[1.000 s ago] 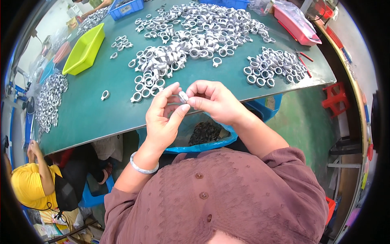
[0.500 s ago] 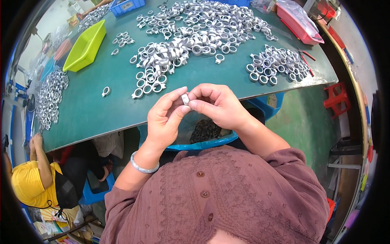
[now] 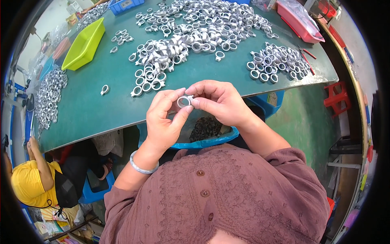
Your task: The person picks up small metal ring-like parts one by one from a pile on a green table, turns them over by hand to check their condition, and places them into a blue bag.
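Note:
Between my two hands, just off the table's near edge, a silver-grey metal ring (image 3: 179,102) with a small lug is held. My left hand (image 3: 164,116) pinches its left side with thumb and fingers. My right hand (image 3: 221,103) grips the lug side with thumb and forefinger. The ring's open face is turned up toward me. Beyond my hands lies a large heap of similar rings (image 3: 195,34) on the green table (image 3: 105,110). One ring (image 3: 105,89) lies alone to the left, and a smaller pile (image 3: 276,63) sits at the right.
A yellow-green tray (image 3: 84,44) stands at the left; a red tray (image 3: 298,24) is at the far right. Red-handled pliers (image 3: 309,53) lie beside the right pile. A blue tub (image 3: 203,144) holding dark pieces sits below the table edge. A person in yellow (image 3: 30,183) works at the left.
The ring has been turned in my fingers from edge-on to face-up, so its round opening now shows. Both hands stay in nearly the same place.

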The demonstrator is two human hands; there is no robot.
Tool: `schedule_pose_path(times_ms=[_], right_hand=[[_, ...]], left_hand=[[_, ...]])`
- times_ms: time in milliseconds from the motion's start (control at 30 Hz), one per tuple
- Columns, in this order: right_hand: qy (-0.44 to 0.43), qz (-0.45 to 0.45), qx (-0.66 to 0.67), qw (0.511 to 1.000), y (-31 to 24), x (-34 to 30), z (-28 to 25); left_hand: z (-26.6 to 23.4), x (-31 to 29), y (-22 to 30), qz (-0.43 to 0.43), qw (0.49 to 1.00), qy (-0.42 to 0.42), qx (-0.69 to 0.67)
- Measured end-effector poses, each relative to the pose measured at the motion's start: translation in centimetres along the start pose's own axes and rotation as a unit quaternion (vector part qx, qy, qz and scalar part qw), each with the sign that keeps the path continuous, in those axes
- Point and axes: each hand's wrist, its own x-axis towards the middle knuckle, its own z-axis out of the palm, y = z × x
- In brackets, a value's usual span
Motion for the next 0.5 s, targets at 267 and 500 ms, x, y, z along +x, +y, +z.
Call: schedule_pose_path(times_ms=[267, 500], right_hand=[[0.013, 0.064, 0.030, 0.997, -0.20, -0.12, -0.46], [-0.013, -0.031, -0.035, 0.999, 0.45, -0.38, -0.77]], left_hand=[[0.41, -0.18, 0.36, -0.041, 0.997, -0.001, -0.061], [-0.53, -0.32, 0.62, -0.198, 0.952, -0.075, -0.220]])
